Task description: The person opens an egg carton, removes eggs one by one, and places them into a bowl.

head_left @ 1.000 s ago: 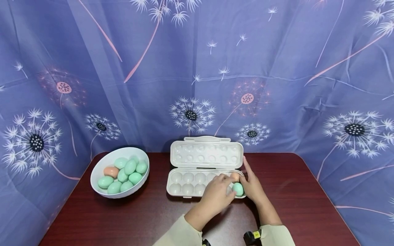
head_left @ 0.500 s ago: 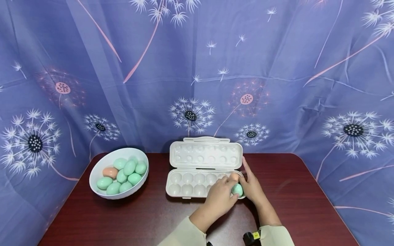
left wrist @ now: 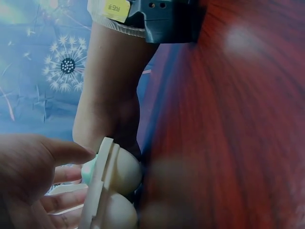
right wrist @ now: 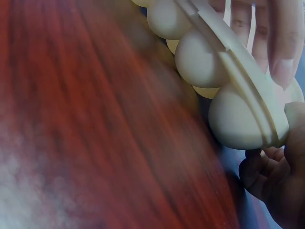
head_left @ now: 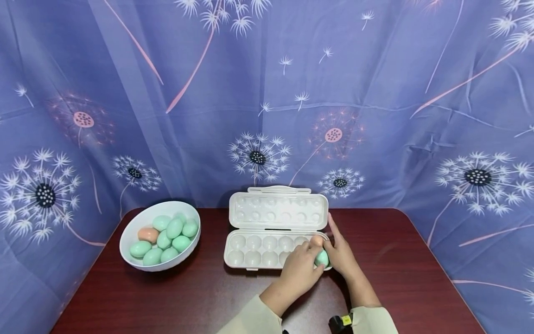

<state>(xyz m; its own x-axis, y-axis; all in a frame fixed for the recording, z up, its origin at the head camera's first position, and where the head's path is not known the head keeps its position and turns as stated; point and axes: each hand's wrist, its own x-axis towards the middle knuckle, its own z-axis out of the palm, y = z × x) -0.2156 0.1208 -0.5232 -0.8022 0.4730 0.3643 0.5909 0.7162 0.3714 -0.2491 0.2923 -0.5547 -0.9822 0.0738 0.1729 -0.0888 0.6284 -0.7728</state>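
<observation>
A white egg carton (head_left: 250, 269) stands with its lid up on the table. In its front right corner cup is a green egg (head_left: 321, 258), and an orange egg (head_left: 317, 240) lies in the cup behind. My left hand (head_left: 298, 271) holds the green egg, thumb in front and fingers behind; its fingers partly cover the orange egg. At the carton's right end my right hand (head_left: 344, 255) grips the rim, index finger stretched up beside the lid. In the left wrist view the green egg (left wrist: 88, 171) shows above the carton's rim (left wrist: 97, 191), below the left thumb.
To the left is a white bowl (head_left: 125, 246) with several green eggs (head_left: 163, 240) and one orange egg. A dark red wooden table (head_left: 187, 297) bears everything. Directly behind it hangs a blue dandelion-patterned curtain (head_left: 200, 153).
My left hand has slid a little to the right along the carton, and its thumb has come onto the green egg. My right hand stays at the carton's end.
</observation>
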